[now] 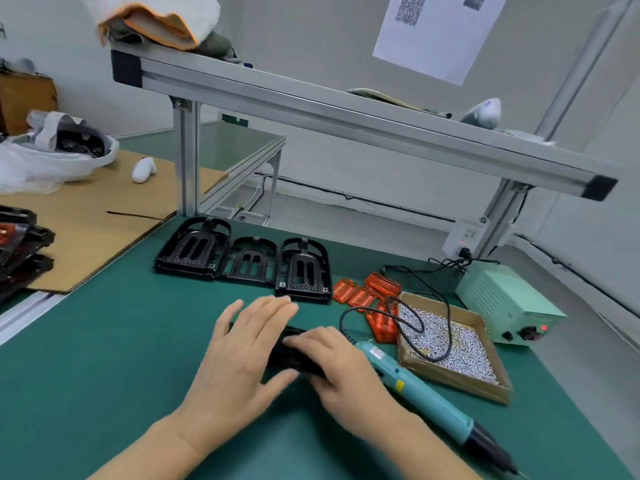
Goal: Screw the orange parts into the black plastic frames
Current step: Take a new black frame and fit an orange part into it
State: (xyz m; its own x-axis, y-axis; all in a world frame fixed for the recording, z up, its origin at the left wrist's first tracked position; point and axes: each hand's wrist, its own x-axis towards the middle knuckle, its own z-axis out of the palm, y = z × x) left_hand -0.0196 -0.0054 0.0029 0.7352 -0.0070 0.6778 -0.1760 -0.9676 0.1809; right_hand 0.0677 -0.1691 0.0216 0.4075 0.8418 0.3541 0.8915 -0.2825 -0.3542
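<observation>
Both hands on one black frame (pixel 294 355) now: my left hand (pixel 242 355) lies flat, fingers straight, over its left end, and my right hand (pixel 332 362) curls round its right end. I'd seat it flat before fetching an orange part (pixel 363 296), up beyond my right hand. The frame's long axis seems to run left-right between my palms; which end leads, I can't tell.

My hands blurred, black frame (pixel 292 355) mostly hidden beneath them, screwdriver (pixel 426 386) tip cut off lower right, stacked frames (pixel 20 251) cropped at left edge
</observation>
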